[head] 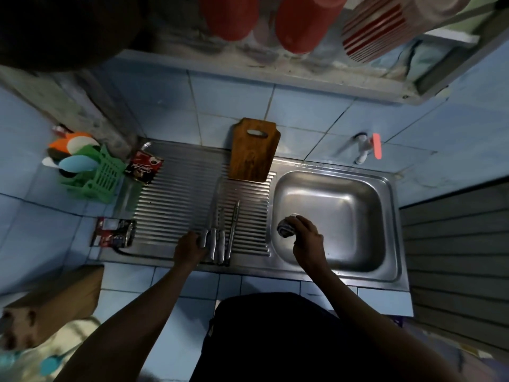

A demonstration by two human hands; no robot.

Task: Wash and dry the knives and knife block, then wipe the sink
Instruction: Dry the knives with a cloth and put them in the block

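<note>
Steel sink unit (396, 274): ribbed drainboard (176, 199) carries knives (220, 232) side by side, a cutting board (252, 150) leaning on the wall, a sachet (143, 166) at the back-left corner and another packet (114, 232) at its left edge.

Home kitchen: steel sink (330, 216) with ribbed drainboard (176, 205) set in blue tile, wall tap (362, 150), wooden cutting board (252, 150) leaning on the wall, green utensil caddy (102, 177), red cups (297, 23) overhead.
</note>
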